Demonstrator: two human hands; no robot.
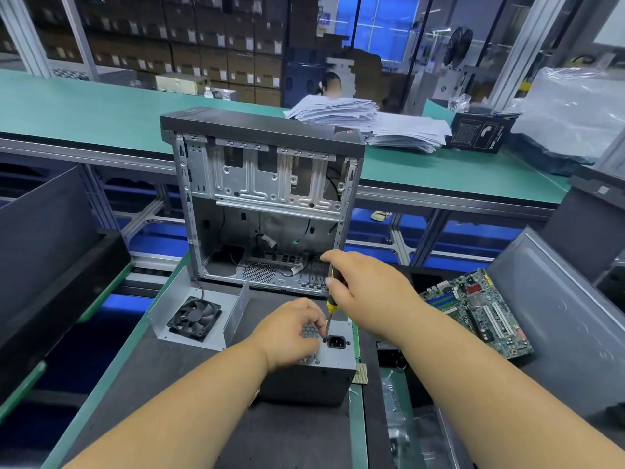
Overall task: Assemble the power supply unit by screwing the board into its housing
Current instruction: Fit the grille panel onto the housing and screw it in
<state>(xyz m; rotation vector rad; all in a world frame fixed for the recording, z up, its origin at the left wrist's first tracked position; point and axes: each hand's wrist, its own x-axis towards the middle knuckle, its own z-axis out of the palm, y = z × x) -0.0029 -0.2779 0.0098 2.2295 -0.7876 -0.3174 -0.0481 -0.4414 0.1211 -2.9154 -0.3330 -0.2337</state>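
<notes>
Close in front of me, on the dark mat of the bench point(189, 394), stands the power supply housing point(313, 377), a grey metal box with its socket face turned up toward me. My left hand point(291, 333) rests on that face, fingers curled, and pinches near the screw point beside the black socket point(337, 342); if a screw is between the fingertips, I cannot tell. My right hand point(368, 292) is a little higher and to the right, closed around the handle of the screwdriver point(331, 309). Its long axis goes almost straight down, slightly tilted toward the left, and the tip meets the housing just left of the socket, directly beside my left fingertips. So the screw place lies below and left of my right hand, and I judge the coming move is only a turn along this axis. To the left lies the open cover with the fan point(194, 318). On the right lies a motherboard point(480, 309). Behind stands the empty computer case point(263, 198).
</notes>
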